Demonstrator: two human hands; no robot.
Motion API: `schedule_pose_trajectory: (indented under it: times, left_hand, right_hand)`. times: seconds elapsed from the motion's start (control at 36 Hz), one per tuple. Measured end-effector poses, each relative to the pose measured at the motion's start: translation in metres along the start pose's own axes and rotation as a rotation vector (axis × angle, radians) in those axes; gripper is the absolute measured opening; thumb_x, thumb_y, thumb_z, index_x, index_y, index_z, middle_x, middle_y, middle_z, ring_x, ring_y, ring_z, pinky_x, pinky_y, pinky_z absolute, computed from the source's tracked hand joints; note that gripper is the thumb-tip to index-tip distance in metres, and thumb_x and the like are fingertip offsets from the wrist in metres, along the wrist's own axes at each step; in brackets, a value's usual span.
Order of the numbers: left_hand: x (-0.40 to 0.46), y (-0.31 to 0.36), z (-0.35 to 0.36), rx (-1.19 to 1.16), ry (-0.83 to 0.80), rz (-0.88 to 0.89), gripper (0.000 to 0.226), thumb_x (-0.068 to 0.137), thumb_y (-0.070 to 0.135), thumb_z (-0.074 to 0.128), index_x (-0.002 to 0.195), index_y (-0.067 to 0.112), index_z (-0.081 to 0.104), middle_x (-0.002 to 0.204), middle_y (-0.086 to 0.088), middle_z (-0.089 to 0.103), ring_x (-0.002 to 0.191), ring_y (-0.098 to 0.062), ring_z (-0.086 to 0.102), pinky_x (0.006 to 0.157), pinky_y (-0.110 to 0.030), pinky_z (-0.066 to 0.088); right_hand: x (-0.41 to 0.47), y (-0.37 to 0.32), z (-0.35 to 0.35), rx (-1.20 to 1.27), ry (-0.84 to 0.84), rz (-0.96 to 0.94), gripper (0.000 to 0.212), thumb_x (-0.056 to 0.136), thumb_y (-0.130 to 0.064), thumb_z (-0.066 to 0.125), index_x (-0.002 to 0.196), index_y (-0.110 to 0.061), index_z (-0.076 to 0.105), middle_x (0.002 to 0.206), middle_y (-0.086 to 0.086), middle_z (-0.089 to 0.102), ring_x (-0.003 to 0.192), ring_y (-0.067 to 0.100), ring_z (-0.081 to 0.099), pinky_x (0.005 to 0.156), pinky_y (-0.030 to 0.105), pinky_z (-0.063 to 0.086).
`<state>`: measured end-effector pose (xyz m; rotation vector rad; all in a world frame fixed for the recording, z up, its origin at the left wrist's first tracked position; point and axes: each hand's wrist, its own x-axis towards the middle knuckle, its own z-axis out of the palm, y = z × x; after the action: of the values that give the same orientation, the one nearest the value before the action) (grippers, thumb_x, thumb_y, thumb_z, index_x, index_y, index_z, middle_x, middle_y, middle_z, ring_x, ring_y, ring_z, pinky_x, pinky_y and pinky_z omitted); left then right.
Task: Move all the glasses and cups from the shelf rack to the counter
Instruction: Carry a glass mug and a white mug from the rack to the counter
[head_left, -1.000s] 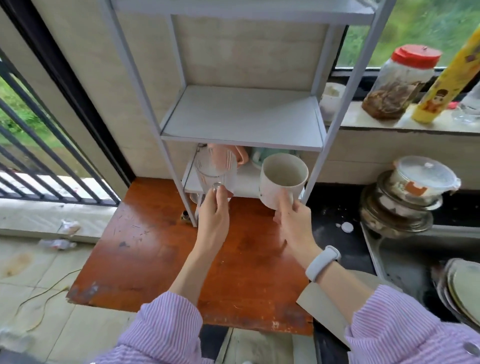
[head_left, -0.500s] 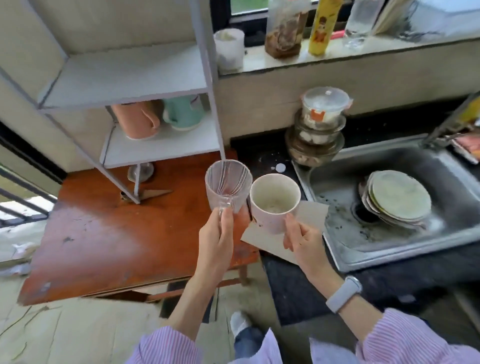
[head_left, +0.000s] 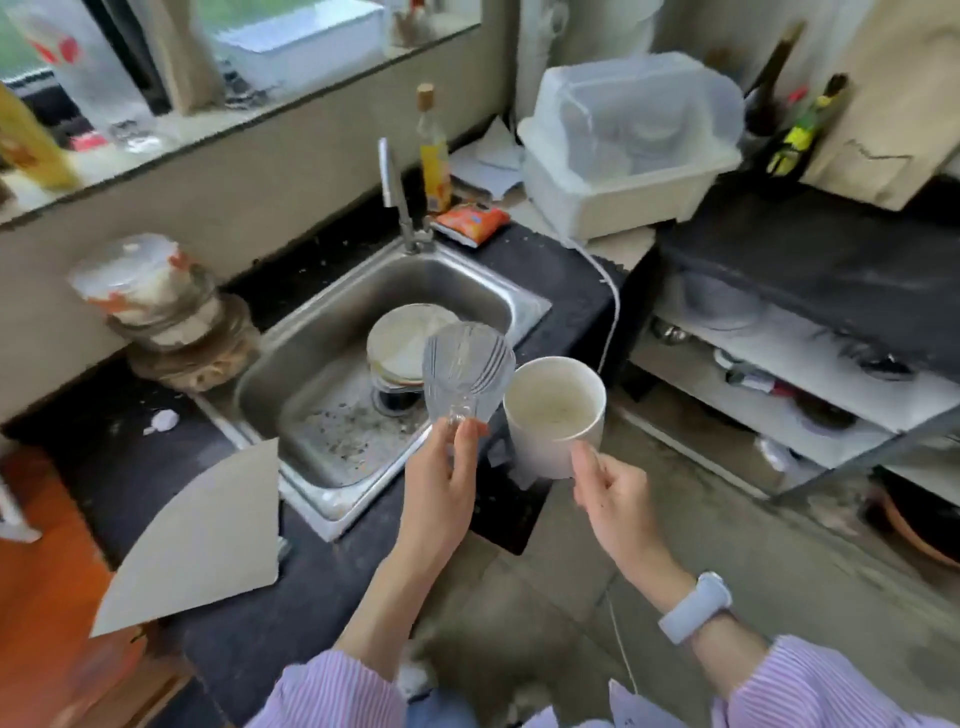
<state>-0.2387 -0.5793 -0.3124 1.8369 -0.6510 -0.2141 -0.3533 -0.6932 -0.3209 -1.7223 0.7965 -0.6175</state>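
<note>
The clear ribbed glass (head_left: 467, 371) is pinched at its base by the left hand (head_left: 441, 488), and the white cup (head_left: 555, 415) is gripped low on its side by the right hand (head_left: 610, 491). Both vessels are in the air, side by side and almost touching, above the front right corner of the sink (head_left: 322, 364) and the dark counter (head_left: 566, 291) beside it. A second ago they were just in front of the shelf rack, over the orange table; now the rack is out of view and the view has swung right. So the carry looks nearly done: setting both down on bare counter remains. Plates (head_left: 408, 343) sit in the sink, and a white dish box (head_left: 631, 150) stands at the counter's far right corner.
</note>
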Motion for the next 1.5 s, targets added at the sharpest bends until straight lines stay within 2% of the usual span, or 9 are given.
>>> schedule_pose_trajectory:
  times: [0.19,0.36,0.53,0.64,0.94,1.08,1.25,1.42,1.5]
  left_hand:
    - [0.026,0.052,0.132,-0.086,-0.355,0.117,0.027,0.096,0.029,0.04,0.09,0.013,0.061,0.053,0.023,0.053,0.048,0.004,0.045,0.049,-0.009,0.033]
    - [0.052,0.09,0.231,-0.134,-0.586,0.15,0.028,0.093,0.032,0.046,0.083,0.011,0.06,0.058,-0.018,0.049,0.054,-0.013,0.038,0.054,-0.03,0.032]
    - [0.095,0.116,0.341,-0.175,-0.749,0.215,0.025,0.092,0.025,0.052,0.079,0.003,0.057,0.057,-0.005,0.046,0.051,-0.01,0.034,0.05,-0.023,0.031]
    - [0.132,0.132,0.41,-0.217,-0.806,0.225,0.018,0.09,0.02,0.056,0.072,0.017,0.055,0.056,0.002,0.05,0.053,-0.007,0.037,0.052,-0.02,0.033]
    - [0.208,0.177,0.577,-0.213,-0.967,0.297,0.015,0.091,0.024,0.054,0.076,0.025,0.056,0.063,0.013,0.058,0.057,-0.001,0.049,0.054,-0.011,0.037]
    - [0.214,0.188,0.654,-0.151,-1.019,0.243,0.014,0.091,0.021,0.054,0.079,0.017,0.059,0.071,-0.003,0.065,0.061,-0.006,0.053,0.058,-0.02,0.043]
    - [0.211,0.197,0.751,-0.097,-1.018,0.147,0.014,0.091,0.019,0.053,0.083,0.012,0.061,0.078,-0.006,0.067,0.07,-0.016,0.059,0.06,-0.013,0.044]
    - [0.2,0.217,0.859,-0.05,-1.032,0.111,0.019,0.09,0.02,0.054,0.079,0.005,0.058,0.075,-0.017,0.063,0.064,-0.012,0.048,0.054,-0.012,0.037]
    - [0.188,0.232,0.918,-0.036,-1.054,0.088,0.016,0.09,0.018,0.056,0.075,0.015,0.059,0.068,-0.002,0.062,0.061,-0.001,0.052,0.054,-0.008,0.039]
  right_hand:
    - [0.016,0.037,-0.124,-0.074,0.328,0.138,0.05,0.091,-0.021,0.051,0.051,0.004,0.035,0.054,0.01,0.031,0.053,0.017,0.029,0.052,0.031,0.023]
    - [0.037,0.066,-0.201,-0.044,0.553,0.26,0.045,0.089,-0.025,0.057,0.05,-0.016,0.036,0.049,0.002,0.035,0.042,0.007,0.028,0.042,0.023,0.022]
    - [0.087,0.092,-0.275,-0.023,0.726,0.335,0.046,0.085,-0.023,0.059,0.047,-0.021,0.032,0.043,-0.008,0.032,0.04,0.006,0.027,0.04,0.017,0.022]
    - [0.137,0.099,-0.321,-0.043,0.798,0.379,0.043,0.085,-0.018,0.058,0.052,-0.017,0.031,0.05,0.001,0.031,0.047,0.012,0.027,0.044,0.022,0.021]
    - [0.232,0.135,-0.444,0.036,0.945,0.415,0.035,0.084,-0.019,0.059,0.056,-0.006,0.042,0.054,0.008,0.036,0.049,0.013,0.033,0.047,0.023,0.025]
    - [0.253,0.165,-0.5,-0.011,0.985,0.478,0.033,0.084,-0.019,0.058,0.055,-0.012,0.044,0.049,0.0,0.042,0.047,0.012,0.039,0.048,0.026,0.033]
    - [0.288,0.213,-0.573,0.029,0.996,0.512,0.025,0.087,-0.021,0.056,0.062,-0.022,0.051,0.058,-0.003,0.048,0.054,0.007,0.046,0.04,0.007,0.035]
    - [0.32,0.268,-0.672,0.098,0.971,0.583,0.028,0.086,-0.016,0.055,0.059,-0.011,0.048,0.053,0.001,0.043,0.052,0.013,0.042,0.042,0.014,0.032]
    - [0.333,0.294,-0.724,0.12,0.941,0.633,0.026,0.086,-0.017,0.054,0.065,-0.002,0.052,0.057,0.006,0.045,0.055,0.015,0.044,0.049,0.022,0.036]
